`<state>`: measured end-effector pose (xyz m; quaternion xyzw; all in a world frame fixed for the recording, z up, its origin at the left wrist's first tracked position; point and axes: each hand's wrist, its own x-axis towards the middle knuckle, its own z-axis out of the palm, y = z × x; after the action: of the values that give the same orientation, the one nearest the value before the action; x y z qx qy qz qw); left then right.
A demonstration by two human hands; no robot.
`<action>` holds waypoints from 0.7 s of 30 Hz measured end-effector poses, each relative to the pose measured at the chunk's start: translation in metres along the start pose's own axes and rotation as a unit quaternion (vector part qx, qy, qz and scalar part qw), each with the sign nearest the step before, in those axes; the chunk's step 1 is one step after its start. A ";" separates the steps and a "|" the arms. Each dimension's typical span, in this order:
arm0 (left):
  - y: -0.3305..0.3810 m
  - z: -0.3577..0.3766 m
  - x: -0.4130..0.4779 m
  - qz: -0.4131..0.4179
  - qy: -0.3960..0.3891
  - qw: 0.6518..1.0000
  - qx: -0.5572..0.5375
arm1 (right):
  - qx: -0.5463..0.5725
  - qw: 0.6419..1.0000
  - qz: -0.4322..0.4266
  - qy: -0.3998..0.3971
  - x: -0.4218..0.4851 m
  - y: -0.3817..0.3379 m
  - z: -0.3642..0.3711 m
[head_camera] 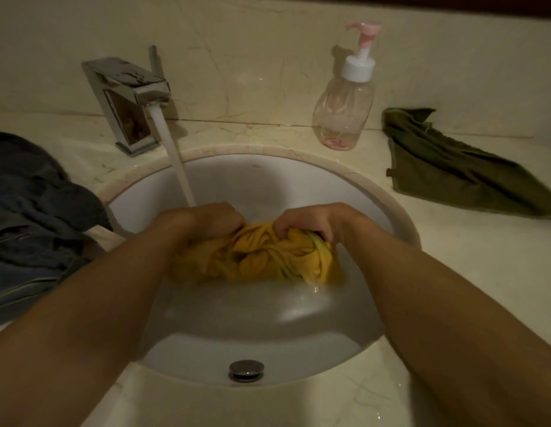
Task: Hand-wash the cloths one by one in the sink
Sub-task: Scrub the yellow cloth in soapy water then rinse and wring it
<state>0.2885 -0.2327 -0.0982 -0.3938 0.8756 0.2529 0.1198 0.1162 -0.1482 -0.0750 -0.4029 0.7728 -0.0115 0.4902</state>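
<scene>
A bunched yellow cloth [261,257] sits partly in the water of the round white sink [298,167]. My left hand [212,220] grips its left end with curled fingers. My right hand [308,221] grips its upper right part, fingers dug into the folds. Both hands are close together above the water. Water runs from the chrome tap [129,100] in a stream [175,155] that lands just behind my left hand. A green cloth [453,167] lies on the counter at the right. A dark blue cloth [33,211] is heaped on the counter at the left.
A clear pump bottle [345,106] with a white and pink pump stands behind the sink at the right. The sink holds water, and its overflow fitting [246,369] is on the near wall. The marble counter [453,272] surrounds the basin.
</scene>
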 end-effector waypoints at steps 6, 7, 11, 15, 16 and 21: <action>-0.024 -0.005 0.011 0.019 0.219 0.975 -0.015 | -0.131 0.928 -0.138 0.321 0.015 0.019 -0.009; -0.023 -0.005 0.013 0.044 0.230 0.972 -0.030 | -0.165 0.890 -0.188 0.381 0.012 0.013 -0.006; -0.009 -0.004 0.017 0.010 0.034 0.999 -0.004 | -0.269 0.905 -0.258 0.204 0.019 0.004 0.001; -0.011 0.002 0.018 -0.034 -0.044 0.986 0.158 | -0.469 0.856 -0.156 0.152 0.024 0.012 0.014; -0.013 0.005 0.018 -0.037 -0.037 0.978 0.202 | -0.483 0.840 -0.173 0.175 0.024 0.010 0.017; -0.013 0.007 0.012 0.023 0.061 0.995 0.073 | -0.366 0.895 -0.146 0.210 0.026 -0.002 0.018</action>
<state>0.2901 -0.2437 -0.1140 -0.3781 0.9064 0.1666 0.0884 0.1260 -0.1590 -0.1034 -0.6503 0.7397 0.1170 0.1273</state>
